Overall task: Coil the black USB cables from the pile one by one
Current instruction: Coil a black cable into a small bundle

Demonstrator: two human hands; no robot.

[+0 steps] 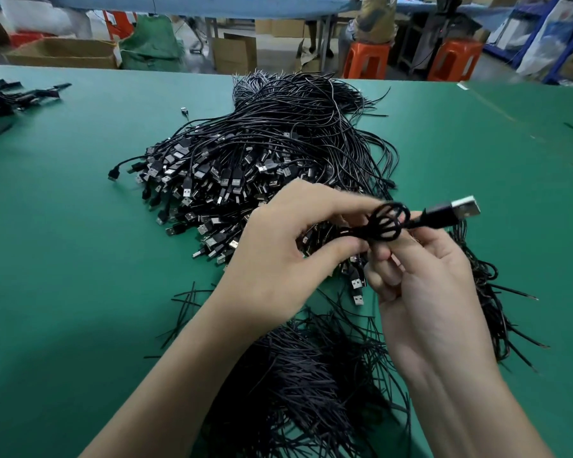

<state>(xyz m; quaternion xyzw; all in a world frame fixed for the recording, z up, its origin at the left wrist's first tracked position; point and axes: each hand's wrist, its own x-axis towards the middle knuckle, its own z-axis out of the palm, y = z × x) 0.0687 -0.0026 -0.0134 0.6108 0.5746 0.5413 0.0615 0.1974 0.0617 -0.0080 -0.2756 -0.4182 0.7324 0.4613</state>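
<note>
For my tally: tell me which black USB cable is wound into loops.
The cable pinched between left hand and right hand, plug pointing right; cables in the pile lie uncoiled.

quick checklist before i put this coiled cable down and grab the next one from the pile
1. Coil loops gathered: ok, small and round.
2. Left hand pinches the coil: ok.
3. Right hand grips the coil from below: ok.
4. USB plug clear of the pile: ok, it sticks out to the right.
5. Tail end tucked in: cannot tell, hidden by the hands.
6. Bare spot on the green table to lay it: ok, left of the pile.
</note>
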